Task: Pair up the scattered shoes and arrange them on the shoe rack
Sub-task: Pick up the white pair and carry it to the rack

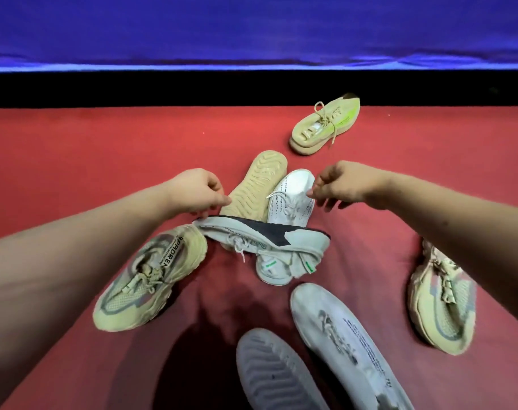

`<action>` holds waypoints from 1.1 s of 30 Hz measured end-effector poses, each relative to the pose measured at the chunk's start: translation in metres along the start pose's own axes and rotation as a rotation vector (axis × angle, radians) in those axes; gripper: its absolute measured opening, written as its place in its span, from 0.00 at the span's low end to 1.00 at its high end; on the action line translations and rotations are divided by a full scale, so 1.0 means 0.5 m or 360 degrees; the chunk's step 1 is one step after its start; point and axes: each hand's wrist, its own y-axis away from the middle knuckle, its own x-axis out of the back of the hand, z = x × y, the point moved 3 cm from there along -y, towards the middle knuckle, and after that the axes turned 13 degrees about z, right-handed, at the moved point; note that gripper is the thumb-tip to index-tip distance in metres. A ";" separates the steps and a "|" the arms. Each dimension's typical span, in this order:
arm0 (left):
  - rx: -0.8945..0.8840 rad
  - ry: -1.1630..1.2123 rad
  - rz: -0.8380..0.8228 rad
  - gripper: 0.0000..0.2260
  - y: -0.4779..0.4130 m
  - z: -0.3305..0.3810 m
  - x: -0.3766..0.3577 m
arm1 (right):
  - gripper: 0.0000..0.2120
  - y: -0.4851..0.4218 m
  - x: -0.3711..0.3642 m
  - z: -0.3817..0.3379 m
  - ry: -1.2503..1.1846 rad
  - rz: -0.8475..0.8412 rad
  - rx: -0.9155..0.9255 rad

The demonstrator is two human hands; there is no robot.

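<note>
Landmark: a grey-and-black knit sneaker [263, 236] lay on its side across the middle of the red cloth surface [74, 143], with its white laces loose.
Left hand: the left hand [198, 192] was at the landmark's left end, its fingers [206, 213] curled together and pinching that end.
Right hand: the right hand [346, 184] hung behind the landmark and to the right. Its fingers [319, 187] were bent and close together, with the tips at the white sneaker's edge. Whether they gripped it could not be told.
Just behind the landmark: a tan shoe with a ridged sole [254, 184] lay sole-up, touching a white perforated lace-up sneaker [291, 199] on its right.
Under the landmark's right end: a pale grey sneaker with green tags [277, 269].
Far behind, to the right: a tan lace-up sneaker with a neon-yellow stripe [325, 124] stood alone and upright.
Left of the landmark: a beige chunky mesh sneaker with a lettered tongue strap [148, 279] touched its end.
Right, well apart: a matching beige chunky mesh sneaker [441, 300].
In front of the landmark: a white sneaker with black printed lettering [349, 344] lay beside a pale grey ridged sole [275, 374], which faced up.
</note>
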 end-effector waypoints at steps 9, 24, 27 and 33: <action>-0.0227 -0.0666 -0.0150 0.17 0.008 0.002 -0.020 | 0.25 0.038 -0.103 0.005 0.1038 -0.0122 0.0647; 0.0036 -0.0539 0.0275 0.16 -0.020 0.004 -0.006 | 0.06 0.034 -0.034 0.052 -0.0932 -0.0231 -0.0454; -0.0026 -0.0675 0.0045 0.16 -0.015 0.027 -0.041 | 0.07 0.031 -0.028 0.060 -0.1011 -0.0120 -0.0494; -0.0137 -0.0810 -0.0192 0.17 0.002 0.058 -0.107 | 0.07 0.022 -0.003 0.107 -0.1083 0.0142 -0.0682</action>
